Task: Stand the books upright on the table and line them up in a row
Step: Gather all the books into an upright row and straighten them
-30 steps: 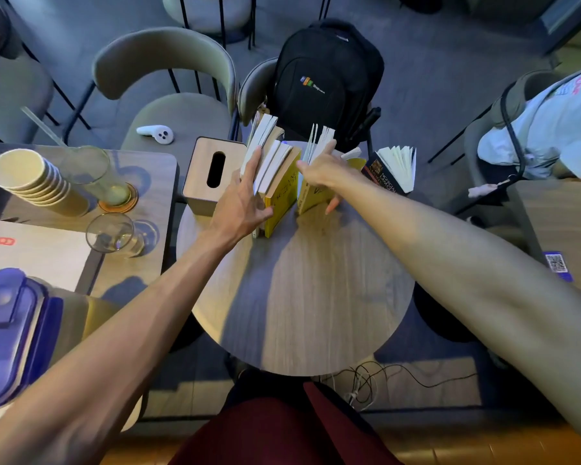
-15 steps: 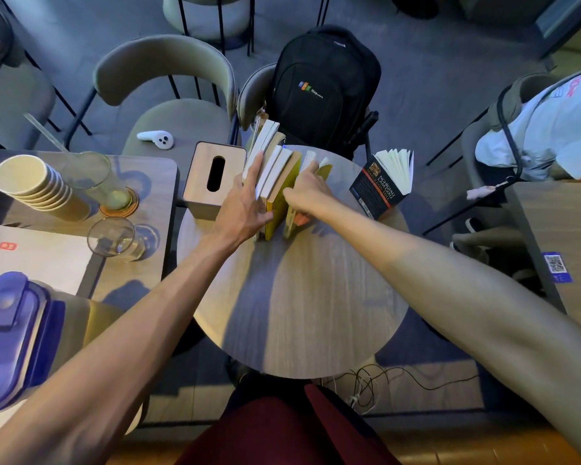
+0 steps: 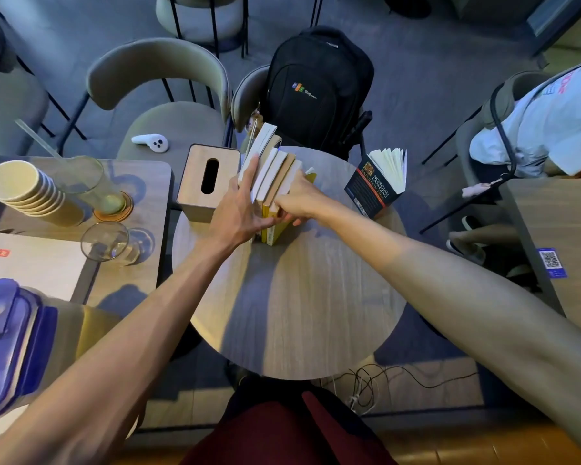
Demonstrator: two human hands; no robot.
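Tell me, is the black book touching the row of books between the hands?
Apart. The head view shows a strip of bare table between the black book and the row of books.

A: There's the wooden tissue box [image 3: 208, 182], folks, and left of it a stack of paper cups [image 3: 24, 193], a clear glass [image 3: 106, 241] close by

B: Behind that box, a white controller [image 3: 151, 142] on a chair [image 3: 182, 125] seat, black backpack [image 3: 316, 92] behind it to the right

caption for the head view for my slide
Left hand presses and right hand grips a row of upright books on a round table; a dark book stands apart.
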